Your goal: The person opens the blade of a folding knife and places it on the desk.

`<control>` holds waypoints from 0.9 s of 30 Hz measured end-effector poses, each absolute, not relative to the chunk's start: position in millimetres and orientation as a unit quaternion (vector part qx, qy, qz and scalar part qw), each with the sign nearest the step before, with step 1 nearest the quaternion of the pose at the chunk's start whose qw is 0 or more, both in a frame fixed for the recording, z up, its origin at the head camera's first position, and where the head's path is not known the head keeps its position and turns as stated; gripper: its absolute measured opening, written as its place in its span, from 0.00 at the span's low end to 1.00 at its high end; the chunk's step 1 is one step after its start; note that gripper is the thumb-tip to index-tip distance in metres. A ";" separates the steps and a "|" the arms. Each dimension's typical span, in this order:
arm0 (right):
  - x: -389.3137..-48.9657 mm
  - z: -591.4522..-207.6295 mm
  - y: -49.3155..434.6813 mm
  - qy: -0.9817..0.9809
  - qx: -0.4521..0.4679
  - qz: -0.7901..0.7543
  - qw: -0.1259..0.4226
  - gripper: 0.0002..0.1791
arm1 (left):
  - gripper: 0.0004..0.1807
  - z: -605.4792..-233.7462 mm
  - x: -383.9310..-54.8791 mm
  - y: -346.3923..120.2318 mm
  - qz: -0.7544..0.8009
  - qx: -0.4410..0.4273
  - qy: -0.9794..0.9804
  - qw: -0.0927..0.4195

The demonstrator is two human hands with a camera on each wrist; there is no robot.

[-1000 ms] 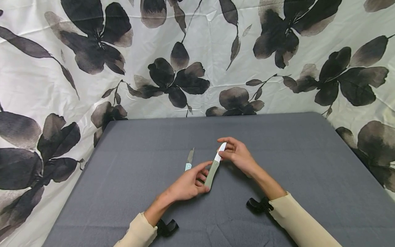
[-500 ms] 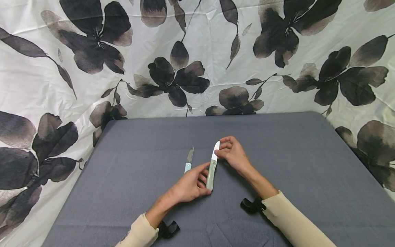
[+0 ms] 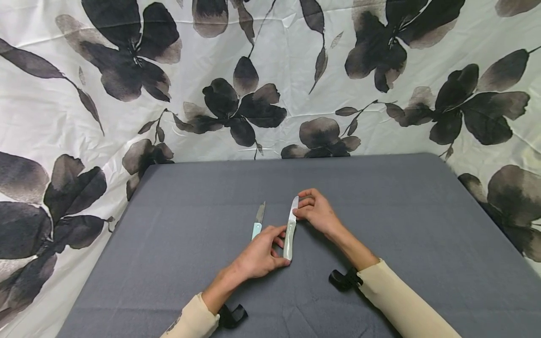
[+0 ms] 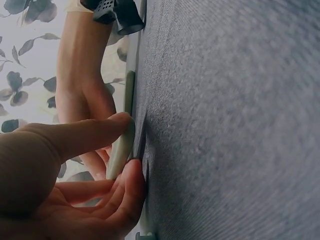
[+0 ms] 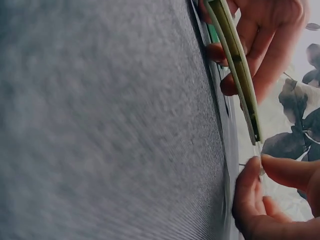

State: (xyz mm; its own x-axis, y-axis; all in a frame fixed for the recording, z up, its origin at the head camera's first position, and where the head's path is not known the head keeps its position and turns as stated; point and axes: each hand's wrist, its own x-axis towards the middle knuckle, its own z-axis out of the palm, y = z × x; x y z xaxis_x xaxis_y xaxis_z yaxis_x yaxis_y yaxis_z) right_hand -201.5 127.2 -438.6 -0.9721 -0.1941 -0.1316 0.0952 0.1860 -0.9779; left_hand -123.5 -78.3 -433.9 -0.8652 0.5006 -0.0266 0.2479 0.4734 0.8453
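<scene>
A folding knife with a pale green handle [image 3: 289, 243] is held above the table, its blade [image 3: 293, 209] swung out in line with the handle. My left hand [image 3: 261, 256] grips the handle between thumb and fingers. At the far end, my right hand [image 3: 319, 215] pinches the blade with thumb and fingertips. The right wrist view looks into the open slot of the handle [image 5: 237, 65]. A second folding knife [image 3: 257, 227], light blue with its blade out, lies on the table just beyond my left hand, which hides its lower end.
The grey cloth-covered table [image 3: 203, 192] spreads out around both hands. Behind it hangs a white curtain [image 3: 291, 56] printed with dark flowers. A black wrist mount [image 3: 344, 280] sits at the right cuff, another black mount [image 3: 233, 317] at the left.
The green knife's blade end and my right hand have swung left, so the knife stands straighter in the head view. Both hands have since dipped slightly. The blue knife has stayed put.
</scene>
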 end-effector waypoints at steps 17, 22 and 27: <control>-206.9 -436.6 125.6 0.843 -0.082 -0.508 0.154 0.33 | 0.43 -436.6 -124.1 -75.6 0.404 0.183 0.889 0.116; -210.1 -436.2 125.1 0.852 -0.086 -0.490 0.162 0.34 | 0.43 -438.2 -126.5 -74.4 0.396 0.182 0.892 0.117; -212.1 -434.6 123.8 0.860 -0.100 -0.472 0.166 0.34 | 0.45 -435.5 -127.7 -73.4 0.399 0.183 0.890 0.126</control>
